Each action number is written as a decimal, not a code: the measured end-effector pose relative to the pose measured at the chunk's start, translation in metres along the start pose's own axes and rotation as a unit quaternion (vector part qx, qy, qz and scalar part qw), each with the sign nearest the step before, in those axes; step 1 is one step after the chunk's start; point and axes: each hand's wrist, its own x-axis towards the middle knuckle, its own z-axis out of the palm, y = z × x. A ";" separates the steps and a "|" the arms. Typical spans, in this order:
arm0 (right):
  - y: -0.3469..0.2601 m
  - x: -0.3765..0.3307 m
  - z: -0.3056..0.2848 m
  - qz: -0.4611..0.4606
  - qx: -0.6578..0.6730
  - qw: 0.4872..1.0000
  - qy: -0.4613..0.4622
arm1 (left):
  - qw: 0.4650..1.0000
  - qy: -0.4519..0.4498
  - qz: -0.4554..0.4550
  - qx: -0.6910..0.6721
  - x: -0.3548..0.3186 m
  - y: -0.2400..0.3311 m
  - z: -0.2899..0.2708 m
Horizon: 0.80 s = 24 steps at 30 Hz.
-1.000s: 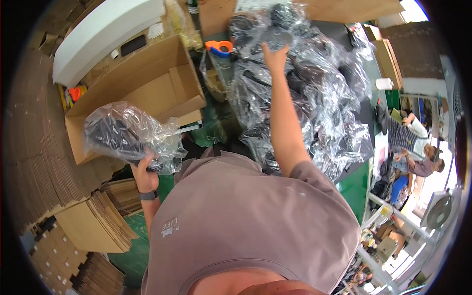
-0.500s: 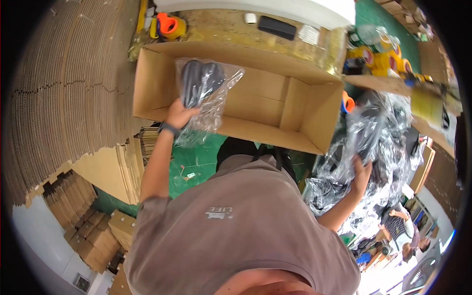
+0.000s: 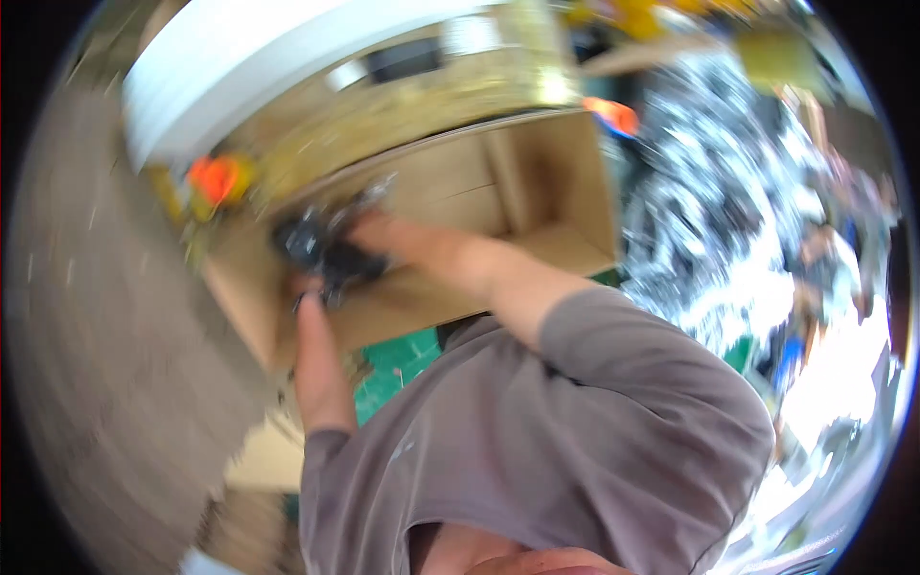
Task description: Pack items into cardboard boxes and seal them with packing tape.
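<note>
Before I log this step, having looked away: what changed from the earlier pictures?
The right hand has moved left, from the bagged pile to the left end of the cardboard box, near the left hand. Both are at dark plastic-wrapped items; blur hides each grip. The pile and orange-and-blue tape dispenser remain right of the box.

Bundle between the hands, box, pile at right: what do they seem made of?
Bundle: dark, shiny, its glints suggesting plastic wrap; blur leaves its core open. Box: likely cardboard, matte brown, flat panels with creases. Pile: probably clear plastic film outside, glossy, from crinkled highlights.
</note>
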 end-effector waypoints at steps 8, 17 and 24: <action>0.035 -0.359 -0.278 0.088 0.071 0.933 0.343 | 0.897 0.160 0.341 -0.232 -0.248 0.276 0.006; 0.316 -0.770 -0.403 0.432 -0.020 0.691 0.579 | 0.848 -0.268 0.268 -0.369 -0.384 0.762 0.282; 0.439 -0.709 -0.356 0.410 -0.058 0.885 0.216 | 0.958 0.056 0.236 -0.153 -0.266 0.856 0.364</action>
